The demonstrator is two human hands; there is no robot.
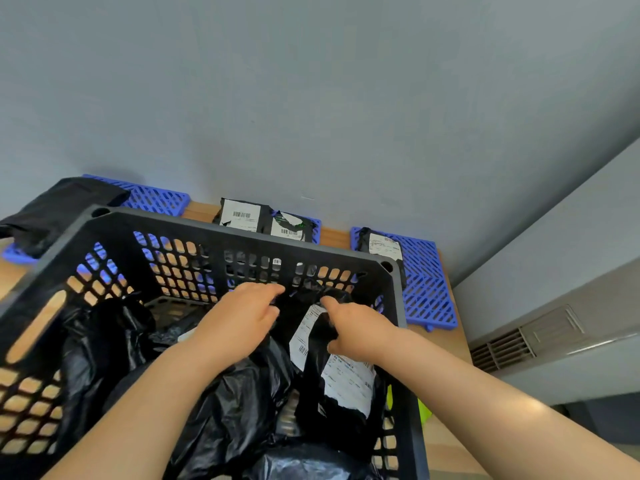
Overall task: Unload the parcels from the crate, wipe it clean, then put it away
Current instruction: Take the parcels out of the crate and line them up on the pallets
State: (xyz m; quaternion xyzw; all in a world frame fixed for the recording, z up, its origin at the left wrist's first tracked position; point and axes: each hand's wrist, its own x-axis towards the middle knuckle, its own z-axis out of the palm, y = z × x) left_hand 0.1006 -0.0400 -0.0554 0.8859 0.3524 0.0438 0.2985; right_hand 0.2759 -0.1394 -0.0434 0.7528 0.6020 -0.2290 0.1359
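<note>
Head-worn view, close above crate.

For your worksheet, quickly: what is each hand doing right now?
Left hand: fingers curled, grip unclear.
Right hand: gripping the labelled parcel.

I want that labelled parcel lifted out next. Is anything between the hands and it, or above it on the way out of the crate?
Nothing visible blocks it. The right hand already rests on the labelled parcel, the left hand lies beside it, and the space above the black crate is open. Other black bags lie alongside.
</note>
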